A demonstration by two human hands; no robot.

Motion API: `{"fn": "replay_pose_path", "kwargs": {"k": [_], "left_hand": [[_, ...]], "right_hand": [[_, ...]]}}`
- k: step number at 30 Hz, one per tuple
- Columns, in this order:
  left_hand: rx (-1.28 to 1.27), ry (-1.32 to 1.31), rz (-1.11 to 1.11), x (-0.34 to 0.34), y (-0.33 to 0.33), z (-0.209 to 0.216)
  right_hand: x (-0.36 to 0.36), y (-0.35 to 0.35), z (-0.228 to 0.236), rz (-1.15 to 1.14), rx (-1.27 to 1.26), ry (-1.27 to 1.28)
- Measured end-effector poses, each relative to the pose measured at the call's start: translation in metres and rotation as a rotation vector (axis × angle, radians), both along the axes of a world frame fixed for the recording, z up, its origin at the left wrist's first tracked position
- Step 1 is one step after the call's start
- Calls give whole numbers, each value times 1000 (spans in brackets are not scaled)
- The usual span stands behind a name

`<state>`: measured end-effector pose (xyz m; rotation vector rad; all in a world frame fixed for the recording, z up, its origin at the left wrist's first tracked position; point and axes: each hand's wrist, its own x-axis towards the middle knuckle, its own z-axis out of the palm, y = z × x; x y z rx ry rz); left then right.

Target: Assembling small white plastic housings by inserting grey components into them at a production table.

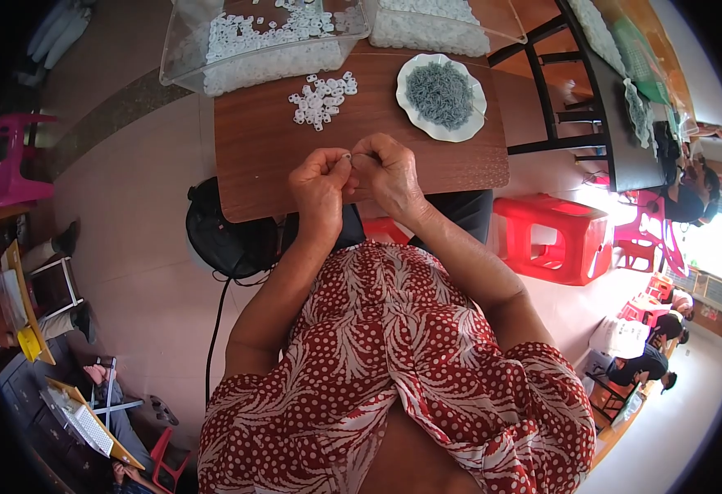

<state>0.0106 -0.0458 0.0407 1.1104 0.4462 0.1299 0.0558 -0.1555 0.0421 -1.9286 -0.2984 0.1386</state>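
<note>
Above the near part of the brown table (pixel 270 177), my left hand (pixel 321 177) and my right hand (pixel 387 173) meet at the fingertips. The left thumb and forefinger pinch a small whitish piece (pixel 347 156). My right fingers are closed right beside it; what they hold is too small or hidden to make out. Beyond my left hand lies a loose pile of small white plastic pieces (pixel 321 102) with holes. Past my right hand, a white scalloped plate (pixel 408 111) bears a heap of small grey-blue pieces (pixel 441 95).
Two clear bins of white pieces, a left one (pixel 188 70) and a right one (pixel 505 33), stand at the table's far edge. A red stool (pixel 554 239) is at my right, a black bag (pixel 221 235) at my left. Other people sit farther off on both sides.
</note>
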Motion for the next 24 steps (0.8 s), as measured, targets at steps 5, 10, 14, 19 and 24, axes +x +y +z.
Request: {"fn": "replay_pose_path", "kwargs": {"k": [5,10,14,19,24], "left_hand": [[4,54,2,1,3,-7],[-21,86,-59,1,11,-18],[-107,120,-63,3,19,-25],[-166,157,-35,5,31,-30],[-196,159,-26,4,30,-29]], "right_hand": [[5,2,-5,33,-43,28],[5,1,-11,51,-80,85],[10,0,-16,79,15,140],[45,-1,-29,4,-130,-46],[96,10,-62,-111,-497,-507]]}}
